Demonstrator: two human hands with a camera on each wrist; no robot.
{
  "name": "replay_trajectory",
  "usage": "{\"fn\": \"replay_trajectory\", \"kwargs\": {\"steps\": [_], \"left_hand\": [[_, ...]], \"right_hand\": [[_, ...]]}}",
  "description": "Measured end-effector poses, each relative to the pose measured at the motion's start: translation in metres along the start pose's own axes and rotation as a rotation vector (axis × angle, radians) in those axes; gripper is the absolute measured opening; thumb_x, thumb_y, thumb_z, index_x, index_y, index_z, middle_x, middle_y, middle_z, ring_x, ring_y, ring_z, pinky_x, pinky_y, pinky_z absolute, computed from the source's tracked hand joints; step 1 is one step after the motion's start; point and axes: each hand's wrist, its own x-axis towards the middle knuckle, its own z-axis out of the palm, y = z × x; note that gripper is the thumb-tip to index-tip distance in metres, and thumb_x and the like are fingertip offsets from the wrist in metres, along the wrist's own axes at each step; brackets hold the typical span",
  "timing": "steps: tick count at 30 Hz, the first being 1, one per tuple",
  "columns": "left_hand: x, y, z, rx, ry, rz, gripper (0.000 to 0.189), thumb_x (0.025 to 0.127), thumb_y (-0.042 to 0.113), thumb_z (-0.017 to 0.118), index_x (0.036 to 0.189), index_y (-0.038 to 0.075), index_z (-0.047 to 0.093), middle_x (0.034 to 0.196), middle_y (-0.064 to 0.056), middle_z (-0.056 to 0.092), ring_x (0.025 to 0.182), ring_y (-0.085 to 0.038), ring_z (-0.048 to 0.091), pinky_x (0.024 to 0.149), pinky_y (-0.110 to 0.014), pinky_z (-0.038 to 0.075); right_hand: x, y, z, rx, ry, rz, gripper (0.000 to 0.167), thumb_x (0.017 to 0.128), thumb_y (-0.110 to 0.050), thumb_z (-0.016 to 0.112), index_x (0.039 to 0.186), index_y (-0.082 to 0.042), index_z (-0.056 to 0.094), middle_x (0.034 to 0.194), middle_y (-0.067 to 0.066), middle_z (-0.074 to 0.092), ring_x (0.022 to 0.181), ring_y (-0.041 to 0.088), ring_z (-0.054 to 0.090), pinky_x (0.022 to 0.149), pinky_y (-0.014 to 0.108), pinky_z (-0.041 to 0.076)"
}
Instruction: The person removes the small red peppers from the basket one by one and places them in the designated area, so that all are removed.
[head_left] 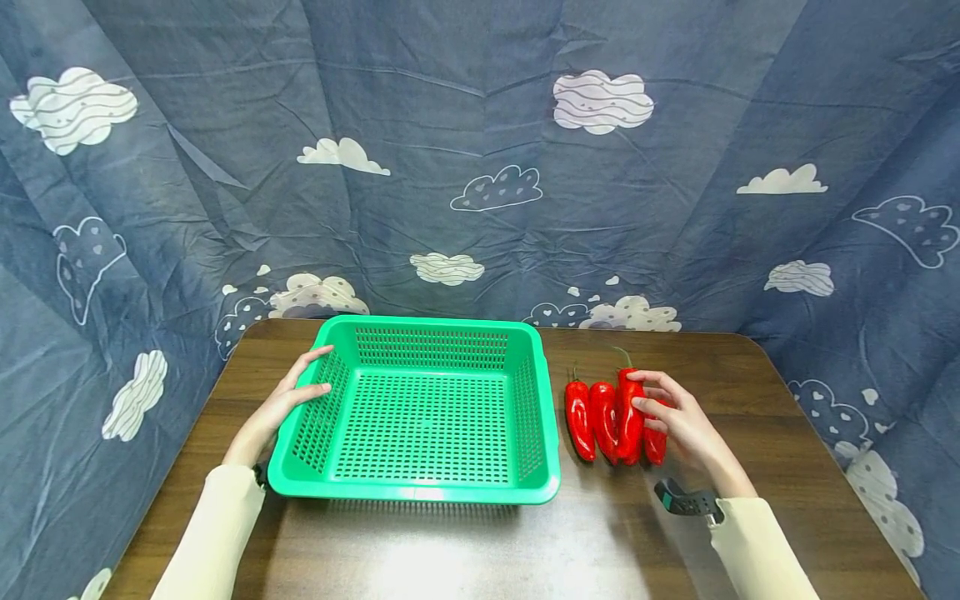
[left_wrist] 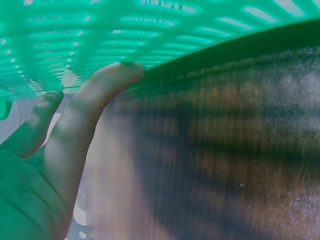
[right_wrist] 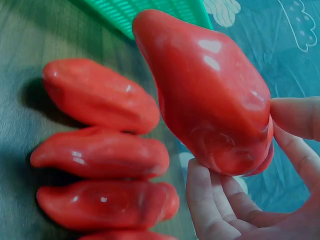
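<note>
My right hand point(head_left: 686, 421) pinches a glossy red pepper point(head_left: 628, 421) between thumb and fingertips. In the right wrist view this held pepper point(right_wrist: 210, 95) is raised, its pointed end towards the upper left. Several other red peppers point(right_wrist: 100, 155) lie side by side on the table below it; one is cut off by the frame's lower edge. My left hand point(head_left: 273, 408) is at the left side of a green plastic basket point(head_left: 416, 493), thumb and fingers extended over its rim. From the left wrist, the thumb point(left_wrist: 95, 100) shows close against the slotted basket wall point(left_wrist: 165, 30).
The brown wooden table point(head_left: 750, 400) is backed by a dark blue curtain point(head_left: 480, 100) with white clouds. The basket stands left of the peppers, its slotted floor visible. A black wrist strap point(head_left: 686, 500) is by the right cuff.
</note>
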Motion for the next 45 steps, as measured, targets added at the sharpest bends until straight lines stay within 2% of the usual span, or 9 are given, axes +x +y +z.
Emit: {"fn": "replay_trajectory", "kwargs": {"steps": [7, 15, 19, 25, 32, 41, 45], "left_hand": [[0.000, -0.001, -0.001, 0.002, 0.000, 0.013, 0.065, 0.098, 0.019, 0.052, 0.153, 0.022, 0.019, 0.158, -0.005, -0.002, 0.141, -0.036, -0.004, 0.100, -0.069, 0.008], [-0.001, 0.000, -0.001, 0.002, 0.003, 0.004, 0.065, 0.098, 0.021, 0.053, 0.153, 0.023, 0.019, 0.158, -0.005, -0.002, 0.141, -0.036, -0.004, 0.100, -0.069, 0.008], [0.000, 0.001, -0.001, -0.001, 0.000, 0.014, 0.065, 0.097, 0.020, 0.053, 0.153, 0.022, 0.020, 0.158, -0.005, -0.002, 0.141, -0.035, -0.003, 0.101, -0.068, 0.009], [0.001, 0.002, 0.000, -0.036, -0.013, -0.004, 0.064, 0.098, 0.020, 0.052, 0.153, 0.023, 0.018, 0.158, -0.005, -0.002, 0.138, -0.036, 0.004, 0.100, -0.062, 0.020], [0.001, 0.003, -0.001, 0.016, 0.005, 0.011, 0.065, 0.097, 0.019, 0.053, 0.153, 0.022, 0.020, 0.158, -0.005, -0.003, 0.141, -0.036, -0.007, 0.100, -0.070, 0.005], [0.000, 0.003, -0.001, 0.007, 0.004, 0.002, 0.065, 0.097, 0.020, 0.053, 0.153, 0.022, 0.020, 0.158, -0.005, -0.003, 0.141, -0.036, -0.005, 0.100, -0.070, 0.007], [0.000, 0.004, 0.000, 0.007, 0.003, 0.005, 0.065, 0.098, 0.020, 0.053, 0.153, 0.022, 0.019, 0.158, -0.005, -0.003, 0.141, -0.037, -0.006, 0.100, -0.070, 0.007]], "right_hand": [[-0.007, 0.010, -0.012, 0.081, -0.004, -0.026, 0.033, 0.095, -0.005, 0.057, 0.127, -0.003, 0.051, 0.108, 0.004, 0.056, 0.090, 0.011, 0.060, 0.072, 0.028, 0.053], [-0.012, 0.016, -0.024, 0.118, 0.007, -0.047, 0.031, 0.094, -0.002, 0.056, 0.125, -0.005, 0.054, 0.106, 0.002, 0.057, 0.091, 0.010, 0.059, 0.071, 0.030, 0.054], [-0.013, 0.017, -0.028, 0.107, 0.013, -0.039, 0.032, 0.095, -0.003, 0.056, 0.126, -0.007, 0.054, 0.107, -0.001, 0.058, 0.092, 0.009, 0.059, 0.073, 0.029, 0.053], [-0.015, 0.020, -0.034, 0.060, 0.031, -0.031, 0.031, 0.095, -0.006, 0.056, 0.126, -0.007, 0.053, 0.107, -0.002, 0.058, 0.093, 0.008, 0.059, 0.073, 0.028, 0.053], [-0.018, 0.027, -0.038, 0.078, 0.064, -0.031, 0.030, 0.095, -0.006, 0.057, 0.125, -0.006, 0.054, 0.107, -0.003, 0.058, 0.094, 0.006, 0.059, 0.073, 0.025, 0.052], [-0.018, 0.035, -0.045, 0.039, 0.119, -0.002, 0.030, 0.093, -0.008, 0.061, 0.123, -0.007, 0.055, 0.104, -0.006, 0.060, 0.089, 0.004, 0.060, 0.071, 0.024, 0.053], [-0.018, 0.037, -0.048, -0.013, 0.145, 0.026, 0.031, 0.093, -0.011, 0.062, 0.123, -0.008, 0.054, 0.100, -0.008, 0.059, 0.087, 0.004, 0.060, 0.070, 0.025, 0.053]]}}
